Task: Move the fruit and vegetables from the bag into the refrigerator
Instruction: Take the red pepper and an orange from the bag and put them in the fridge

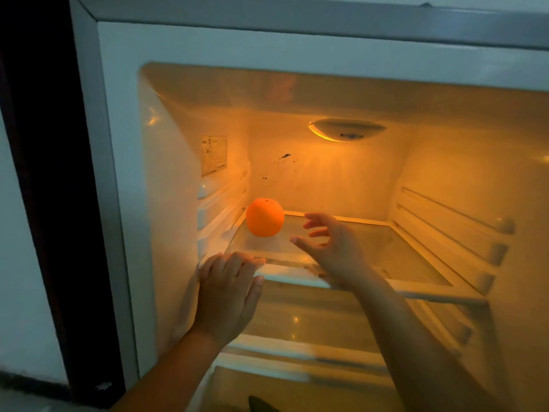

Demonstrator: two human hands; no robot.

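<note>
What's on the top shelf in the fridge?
One orange, at the back left of the glass shelf. The left hand rests on its front edge. The right hand hides a small patch of shelf.

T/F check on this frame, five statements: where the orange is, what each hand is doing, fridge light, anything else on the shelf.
1. The orange sits on the upper glass shelf, near its back left corner. True.
2. The right hand grips the orange. False: its fingers are spread, holding nothing, and it is apart from the orange, to its right.
3. The left hand rests on the shelf's front edge. True.
4. The lamp is off. False: it glows and the interior is lit amber.
5. A second fruit lies on that shelf. False: only the orange shows there.
</note>
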